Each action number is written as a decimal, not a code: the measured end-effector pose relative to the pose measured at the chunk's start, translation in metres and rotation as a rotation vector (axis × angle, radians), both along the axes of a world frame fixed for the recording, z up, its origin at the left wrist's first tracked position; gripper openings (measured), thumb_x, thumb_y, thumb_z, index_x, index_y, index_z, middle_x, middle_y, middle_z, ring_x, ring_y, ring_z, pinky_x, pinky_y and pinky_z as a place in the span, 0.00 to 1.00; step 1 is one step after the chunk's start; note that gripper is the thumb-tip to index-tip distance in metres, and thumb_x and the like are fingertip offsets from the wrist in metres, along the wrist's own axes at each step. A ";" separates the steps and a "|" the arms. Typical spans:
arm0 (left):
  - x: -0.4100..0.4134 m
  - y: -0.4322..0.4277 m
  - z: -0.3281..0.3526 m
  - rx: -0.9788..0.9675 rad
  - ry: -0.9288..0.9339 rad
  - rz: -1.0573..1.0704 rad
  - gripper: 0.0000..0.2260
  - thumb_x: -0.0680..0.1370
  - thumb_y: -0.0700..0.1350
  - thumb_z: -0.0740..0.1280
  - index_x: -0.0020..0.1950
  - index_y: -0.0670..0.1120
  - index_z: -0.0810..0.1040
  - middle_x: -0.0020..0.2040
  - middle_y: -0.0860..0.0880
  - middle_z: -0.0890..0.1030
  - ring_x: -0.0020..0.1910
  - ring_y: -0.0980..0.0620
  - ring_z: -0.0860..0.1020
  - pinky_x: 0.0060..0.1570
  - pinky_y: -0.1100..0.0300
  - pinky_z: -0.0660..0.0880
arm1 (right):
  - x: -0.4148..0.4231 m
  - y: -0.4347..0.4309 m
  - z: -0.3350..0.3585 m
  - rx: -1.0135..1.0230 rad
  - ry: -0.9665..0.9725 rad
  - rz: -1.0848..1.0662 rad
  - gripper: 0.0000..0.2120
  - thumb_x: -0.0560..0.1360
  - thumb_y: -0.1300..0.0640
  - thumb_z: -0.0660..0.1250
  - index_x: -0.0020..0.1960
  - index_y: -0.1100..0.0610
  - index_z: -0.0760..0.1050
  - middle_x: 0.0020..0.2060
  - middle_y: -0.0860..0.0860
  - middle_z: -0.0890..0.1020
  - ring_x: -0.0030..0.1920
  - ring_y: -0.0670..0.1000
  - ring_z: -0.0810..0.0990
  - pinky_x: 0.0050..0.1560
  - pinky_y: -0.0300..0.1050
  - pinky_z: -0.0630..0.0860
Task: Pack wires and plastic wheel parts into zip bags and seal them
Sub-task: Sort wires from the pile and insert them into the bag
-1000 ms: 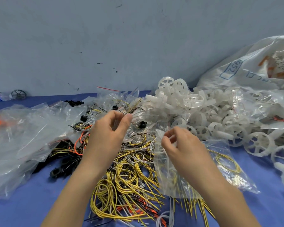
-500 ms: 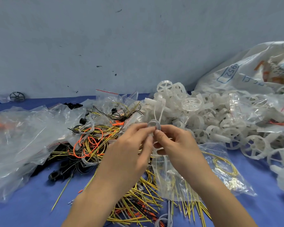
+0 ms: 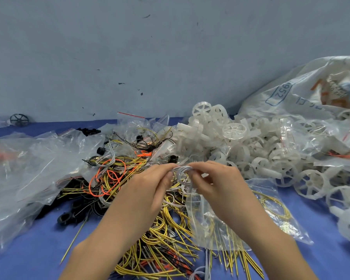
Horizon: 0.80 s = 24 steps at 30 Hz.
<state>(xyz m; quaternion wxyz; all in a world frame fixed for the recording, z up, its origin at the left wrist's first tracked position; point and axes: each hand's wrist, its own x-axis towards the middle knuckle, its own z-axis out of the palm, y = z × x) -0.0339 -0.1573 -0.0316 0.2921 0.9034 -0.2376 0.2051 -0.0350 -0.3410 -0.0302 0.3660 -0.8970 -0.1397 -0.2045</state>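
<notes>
Taking the zip bag (image 3: 230,215) under the right wrist as the landmark, the scene runs left to right. Far left of it lie crumpled clear bags (image 3: 24,178). Nearer on its left, the wire pile (image 3: 141,229) of yellow, orange and black strands spreads over the blue table (image 3: 28,259).

A second ago the left hand (image 3: 148,188) was raised over the pile, apart from the right; now it has come across to meet the right hand (image 3: 216,186) above the bag's mouth. Both hands pinch a small white wire coil (image 3: 182,170) between fingertips. That suggests the coil is being gathered for feeding into the bag, which is not yet sealed.

Right of the bag, white plastic wheels (image 3: 234,130) are heaped, with a large printed sack (image 3: 291,98) behind them.

The bag's opening is hidden behind the right hand, so whether the coil's lower end is already inside cannot be told. A yellow wire loop (image 3: 275,205) shows through the bag; other contents are blurred. The sack and several wheels are cut off at the right edge.
</notes>
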 end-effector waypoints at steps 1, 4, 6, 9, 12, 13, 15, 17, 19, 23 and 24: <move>0.000 0.001 -0.003 -0.014 0.015 -0.002 0.20 0.80 0.58 0.51 0.65 0.56 0.75 0.44 0.63 0.78 0.45 0.63 0.77 0.48 0.61 0.75 | 0.000 0.001 -0.001 -0.003 0.020 0.000 0.09 0.80 0.51 0.64 0.56 0.46 0.83 0.41 0.43 0.82 0.40 0.42 0.80 0.45 0.39 0.76; 0.003 0.005 -0.012 -0.051 0.042 0.031 0.14 0.81 0.55 0.54 0.59 0.57 0.77 0.37 0.59 0.78 0.34 0.61 0.76 0.33 0.67 0.69 | 0.000 0.002 -0.002 0.024 0.116 0.023 0.10 0.81 0.48 0.63 0.54 0.46 0.82 0.36 0.38 0.80 0.37 0.36 0.79 0.37 0.30 0.71; 0.007 0.008 -0.015 -0.088 0.106 0.046 0.09 0.82 0.49 0.59 0.54 0.54 0.78 0.35 0.57 0.79 0.29 0.61 0.75 0.29 0.69 0.66 | 0.001 -0.002 -0.002 0.075 0.137 -0.017 0.12 0.80 0.43 0.61 0.57 0.44 0.80 0.39 0.35 0.79 0.40 0.33 0.78 0.36 0.29 0.71; 0.009 0.010 -0.018 -0.060 0.226 0.044 0.08 0.82 0.47 0.61 0.50 0.56 0.79 0.35 0.59 0.80 0.27 0.62 0.74 0.30 0.70 0.67 | 0.002 -0.011 -0.005 0.014 0.123 -0.181 0.15 0.79 0.38 0.60 0.59 0.45 0.74 0.48 0.39 0.78 0.46 0.39 0.77 0.43 0.38 0.73; 0.011 0.006 -0.019 0.003 0.306 0.029 0.09 0.82 0.49 0.61 0.45 0.56 0.79 0.35 0.61 0.81 0.27 0.61 0.74 0.30 0.70 0.67 | -0.001 -0.011 -0.014 -0.144 0.267 -0.247 0.22 0.77 0.35 0.60 0.65 0.46 0.68 0.55 0.44 0.76 0.52 0.46 0.77 0.52 0.48 0.76; 0.011 0.004 -0.019 0.030 0.305 0.039 0.09 0.82 0.50 0.61 0.45 0.56 0.79 0.35 0.61 0.81 0.28 0.62 0.74 0.31 0.70 0.67 | -0.002 -0.010 -0.017 -0.166 0.307 -0.244 0.22 0.77 0.35 0.60 0.65 0.47 0.69 0.53 0.44 0.77 0.52 0.47 0.78 0.52 0.50 0.77; 0.013 0.001 -0.018 0.097 0.265 0.073 0.09 0.81 0.51 0.62 0.45 0.56 0.79 0.33 0.61 0.80 0.32 0.66 0.75 0.32 0.69 0.66 | -0.001 -0.010 -0.021 -0.178 0.349 -0.231 0.18 0.77 0.38 0.61 0.61 0.47 0.72 0.46 0.43 0.80 0.48 0.47 0.79 0.50 0.50 0.78; 0.014 -0.002 -0.018 0.125 0.228 0.085 0.08 0.81 0.51 0.62 0.46 0.56 0.79 0.34 0.61 0.80 0.35 0.68 0.75 0.33 0.69 0.68 | 0.001 -0.010 -0.023 -0.191 0.361 -0.230 0.14 0.78 0.42 0.61 0.58 0.48 0.75 0.42 0.45 0.81 0.44 0.47 0.80 0.48 0.50 0.79; 0.015 -0.002 -0.016 0.098 0.228 0.087 0.07 0.81 0.51 0.61 0.48 0.58 0.79 0.35 0.62 0.81 0.34 0.67 0.76 0.36 0.65 0.73 | 0.001 -0.010 -0.024 -0.190 0.377 -0.243 0.13 0.78 0.42 0.61 0.57 0.48 0.76 0.44 0.46 0.82 0.46 0.50 0.81 0.49 0.51 0.80; 0.016 0.008 -0.008 0.035 0.165 0.141 0.07 0.81 0.51 0.62 0.51 0.59 0.80 0.37 0.66 0.80 0.32 0.66 0.77 0.37 0.60 0.76 | 0.000 -0.010 -0.024 -0.232 0.364 -0.266 0.12 0.78 0.45 0.60 0.46 0.50 0.77 0.41 0.47 0.82 0.40 0.52 0.81 0.43 0.51 0.80; 0.016 0.010 -0.007 0.035 0.155 0.144 0.07 0.81 0.51 0.62 0.51 0.59 0.80 0.37 0.67 0.80 0.32 0.67 0.77 0.36 0.60 0.76 | 0.000 -0.009 -0.023 -0.224 0.360 -0.259 0.12 0.78 0.47 0.60 0.43 0.51 0.77 0.39 0.48 0.82 0.37 0.52 0.81 0.41 0.51 0.81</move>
